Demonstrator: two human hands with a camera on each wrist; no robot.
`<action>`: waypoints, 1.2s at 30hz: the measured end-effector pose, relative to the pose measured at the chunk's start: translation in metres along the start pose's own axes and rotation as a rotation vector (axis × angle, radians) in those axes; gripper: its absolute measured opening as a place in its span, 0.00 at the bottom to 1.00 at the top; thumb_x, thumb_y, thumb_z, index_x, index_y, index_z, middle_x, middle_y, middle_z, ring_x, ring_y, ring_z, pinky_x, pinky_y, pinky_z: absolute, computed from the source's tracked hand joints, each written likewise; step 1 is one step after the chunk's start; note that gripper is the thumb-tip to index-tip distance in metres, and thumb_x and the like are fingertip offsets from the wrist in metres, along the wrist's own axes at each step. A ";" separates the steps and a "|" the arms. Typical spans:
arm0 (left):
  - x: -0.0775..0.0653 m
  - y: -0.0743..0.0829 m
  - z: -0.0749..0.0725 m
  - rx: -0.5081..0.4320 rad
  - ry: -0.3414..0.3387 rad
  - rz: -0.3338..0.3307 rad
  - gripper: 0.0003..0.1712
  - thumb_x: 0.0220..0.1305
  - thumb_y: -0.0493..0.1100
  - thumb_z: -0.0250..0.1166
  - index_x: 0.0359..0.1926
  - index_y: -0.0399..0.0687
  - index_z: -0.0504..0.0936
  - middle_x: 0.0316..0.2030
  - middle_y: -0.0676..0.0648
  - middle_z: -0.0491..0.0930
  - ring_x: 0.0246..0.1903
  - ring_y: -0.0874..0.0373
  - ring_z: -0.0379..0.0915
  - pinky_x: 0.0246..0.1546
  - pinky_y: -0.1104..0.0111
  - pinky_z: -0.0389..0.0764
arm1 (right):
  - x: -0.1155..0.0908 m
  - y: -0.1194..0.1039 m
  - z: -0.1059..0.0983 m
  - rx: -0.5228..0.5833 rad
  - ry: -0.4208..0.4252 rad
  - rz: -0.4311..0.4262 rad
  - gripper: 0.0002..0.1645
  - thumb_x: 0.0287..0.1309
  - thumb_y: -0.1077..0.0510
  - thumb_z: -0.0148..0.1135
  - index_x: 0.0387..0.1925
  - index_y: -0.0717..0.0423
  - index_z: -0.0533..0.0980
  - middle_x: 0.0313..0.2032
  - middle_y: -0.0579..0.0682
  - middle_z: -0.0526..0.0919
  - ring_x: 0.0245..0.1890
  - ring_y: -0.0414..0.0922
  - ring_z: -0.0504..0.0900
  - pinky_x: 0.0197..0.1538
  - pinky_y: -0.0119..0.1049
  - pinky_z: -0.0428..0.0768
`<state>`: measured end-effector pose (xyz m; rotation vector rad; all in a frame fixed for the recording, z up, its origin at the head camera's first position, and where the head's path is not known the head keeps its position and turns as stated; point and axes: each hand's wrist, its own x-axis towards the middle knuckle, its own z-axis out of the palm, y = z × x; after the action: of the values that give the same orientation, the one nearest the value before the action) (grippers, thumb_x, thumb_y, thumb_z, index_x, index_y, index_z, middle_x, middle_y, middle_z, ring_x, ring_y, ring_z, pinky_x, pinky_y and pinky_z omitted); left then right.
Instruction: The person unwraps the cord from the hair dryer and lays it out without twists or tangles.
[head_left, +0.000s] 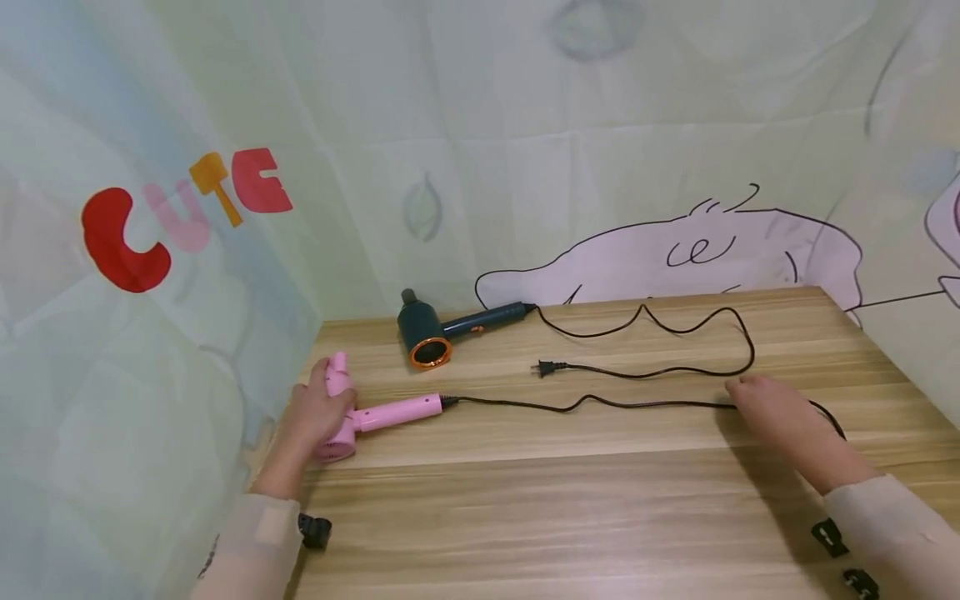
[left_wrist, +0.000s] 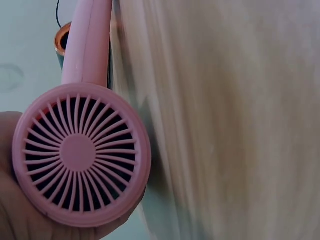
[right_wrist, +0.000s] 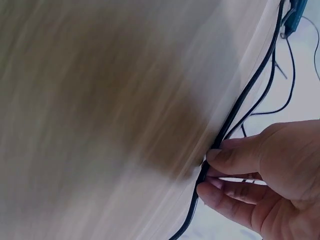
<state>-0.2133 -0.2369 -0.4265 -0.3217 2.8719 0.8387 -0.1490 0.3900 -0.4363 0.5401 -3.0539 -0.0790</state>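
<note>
A pink hair dryer (head_left: 397, 413) lies on the table's left side, its handle pointing right. My left hand (head_left: 313, 415) grips its round head; in the left wrist view the slatted grille (left_wrist: 78, 152) faces the camera, with the palm and fingers around the head's rim. From the handle a black power cord (head_left: 517, 403) runs right across the wood. My right hand (head_left: 780, 425) pinches this cord between thumb and fingers (right_wrist: 225, 195), as the right wrist view shows. The cord's far end is partly hidden behind that hand.
Behind lies a dark green hair dryer (head_left: 483, 321) with an orange-rimmed opening; its cord (head_left: 675, 371) loops right and back to a two-pin plug (head_left: 547, 367). The wooden table (head_left: 540, 517) meets printed curtains (head_left: 465, 150) at the back and left.
</note>
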 end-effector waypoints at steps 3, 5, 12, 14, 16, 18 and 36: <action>0.004 -0.004 -0.005 0.004 -0.028 0.019 0.49 0.72 0.56 0.51 0.81 0.48 0.34 0.61 0.23 0.58 0.47 0.35 0.67 0.37 0.54 0.74 | -0.001 0.006 0.004 0.009 0.011 0.004 0.07 0.57 0.76 0.57 0.36 0.66 0.76 0.31 0.58 0.80 0.32 0.58 0.83 0.36 0.55 0.82; 0.005 -0.005 -0.008 -0.003 -0.042 0.028 0.49 0.73 0.56 0.51 0.81 0.47 0.34 0.62 0.22 0.58 0.49 0.34 0.66 0.40 0.53 0.75 | 0.000 0.008 0.006 0.018 0.015 0.009 0.08 0.57 0.76 0.56 0.36 0.65 0.76 0.31 0.58 0.80 0.32 0.58 0.83 0.36 0.56 0.82; 0.007 -0.007 -0.010 0.001 -0.042 0.028 0.48 0.72 0.55 0.50 0.81 0.45 0.35 0.64 0.20 0.56 0.51 0.33 0.65 0.43 0.49 0.74 | 0.003 0.012 0.010 0.012 0.030 -0.007 0.08 0.58 0.76 0.57 0.35 0.64 0.75 0.29 0.56 0.80 0.30 0.58 0.82 0.32 0.55 0.81; 0.008 -0.007 -0.010 0.004 -0.044 0.022 0.49 0.72 0.55 0.50 0.81 0.46 0.35 0.64 0.20 0.57 0.51 0.33 0.65 0.42 0.50 0.74 | 0.003 0.013 0.010 0.015 0.040 -0.019 0.08 0.57 0.76 0.57 0.34 0.64 0.74 0.28 0.55 0.79 0.29 0.57 0.81 0.31 0.54 0.81; 0.009 -0.007 -0.010 0.006 -0.043 0.017 0.49 0.72 0.56 0.50 0.81 0.46 0.35 0.63 0.20 0.57 0.51 0.33 0.66 0.42 0.50 0.74 | 0.003 0.013 0.010 0.019 0.056 -0.038 0.08 0.56 0.77 0.58 0.33 0.63 0.75 0.28 0.54 0.78 0.29 0.56 0.81 0.32 0.53 0.81; 0.010 -0.007 -0.010 0.007 -0.040 0.014 0.49 0.72 0.56 0.50 0.81 0.46 0.35 0.64 0.20 0.56 0.51 0.33 0.66 0.42 0.49 0.74 | 0.004 0.013 0.010 0.032 0.075 -0.054 0.09 0.56 0.76 0.58 0.32 0.62 0.75 0.28 0.55 0.78 0.30 0.56 0.81 0.33 0.52 0.81; 0.010 -0.001 -0.008 0.012 -0.052 -0.018 0.48 0.73 0.57 0.49 0.81 0.47 0.34 0.65 0.19 0.54 0.52 0.32 0.65 0.42 0.50 0.74 | -0.088 0.029 -0.005 0.066 -0.067 -0.108 0.26 0.36 0.81 0.73 0.34 0.52 0.78 0.34 0.45 0.76 0.32 0.45 0.80 0.34 0.43 0.81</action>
<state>-0.2230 -0.2440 -0.4226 -0.3195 2.8201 0.8143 -0.0764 0.4470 -0.4326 0.7205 -3.1003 0.0009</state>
